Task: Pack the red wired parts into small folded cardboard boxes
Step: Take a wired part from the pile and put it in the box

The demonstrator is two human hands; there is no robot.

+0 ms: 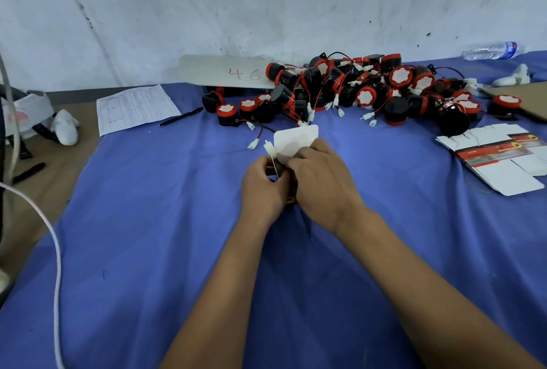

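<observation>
Dim, flat light; soft focus throughout; wide-angle bending at edges; no glare.

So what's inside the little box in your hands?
Both hands cover the box. Only its white flap and one white plug poking out show; the inside is hidden.

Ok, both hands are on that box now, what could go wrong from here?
The white connector sticks out beside the white flap; closing now could pinch its wire. The left hand and right hand hide most of the small box, so the part's seating cannot be checked. Loose connectors trail from the pile of red wired parts just beyond and might snag.
</observation>
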